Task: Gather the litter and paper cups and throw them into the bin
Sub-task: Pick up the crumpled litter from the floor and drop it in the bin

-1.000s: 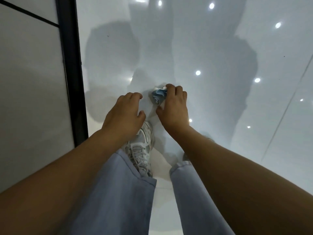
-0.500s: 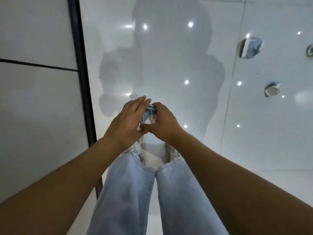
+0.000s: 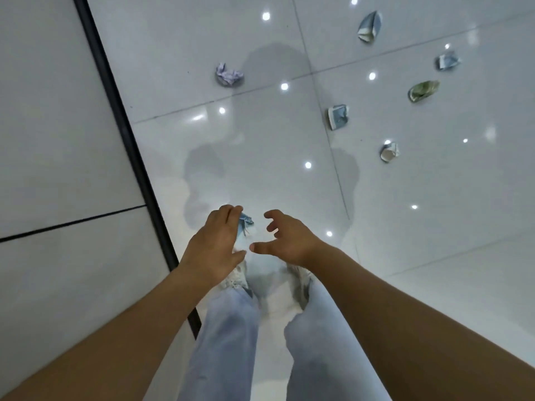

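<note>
My left hand (image 3: 215,247) grips a crushed blue-and-white paper cup (image 3: 244,227), which is mostly hidden behind its fingers. My right hand (image 3: 285,237) hovers just to the right of it, fingers spread and loosely bent, holding nothing. On the glossy white floor ahead lie a crumpled paper ball (image 3: 228,75), a squashed blue cup (image 3: 337,116), a small white cup (image 3: 389,151), a flattened green cup (image 3: 423,90), another blue cup (image 3: 448,61) and a folded blue cup (image 3: 370,26). No bin is in view.
A pale wall (image 3: 58,125) with a dark skirting strip (image 3: 127,134) runs along the left. My jeans-clad legs (image 3: 228,337) and white shoes (image 3: 236,277) are below my hands. Ceiling lights reflect in the floor tiles.
I have risen and the view has tilted up, bringing more litter into sight. The cup passed from my right hand to my left, and my right hand has come away.
</note>
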A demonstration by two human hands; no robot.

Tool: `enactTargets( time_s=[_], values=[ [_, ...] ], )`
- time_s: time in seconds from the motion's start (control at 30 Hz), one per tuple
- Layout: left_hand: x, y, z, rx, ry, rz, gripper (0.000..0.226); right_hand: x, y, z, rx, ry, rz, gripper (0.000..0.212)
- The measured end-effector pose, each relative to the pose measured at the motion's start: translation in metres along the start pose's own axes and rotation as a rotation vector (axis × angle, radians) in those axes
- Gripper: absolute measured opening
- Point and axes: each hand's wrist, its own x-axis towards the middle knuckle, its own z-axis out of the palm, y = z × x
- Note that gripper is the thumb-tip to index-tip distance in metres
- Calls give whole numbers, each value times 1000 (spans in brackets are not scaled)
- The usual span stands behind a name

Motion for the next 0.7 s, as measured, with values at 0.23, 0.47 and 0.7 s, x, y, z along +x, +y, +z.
enactTargets(
  time_s=[0.23, 0.47, 0.7],
  values=[
    [32, 46, -7, 121, -103, -47, 75, 0, 53, -78, -75, 163, 97, 71],
    [108, 144, 15, 169, -124, -102, 58, -1, 133, -183, -94, 317, 161, 59],
    [195, 258, 21, 216, -134, 170, 64, -5, 198, -267, -82, 366, 206, 54]
  ],
)
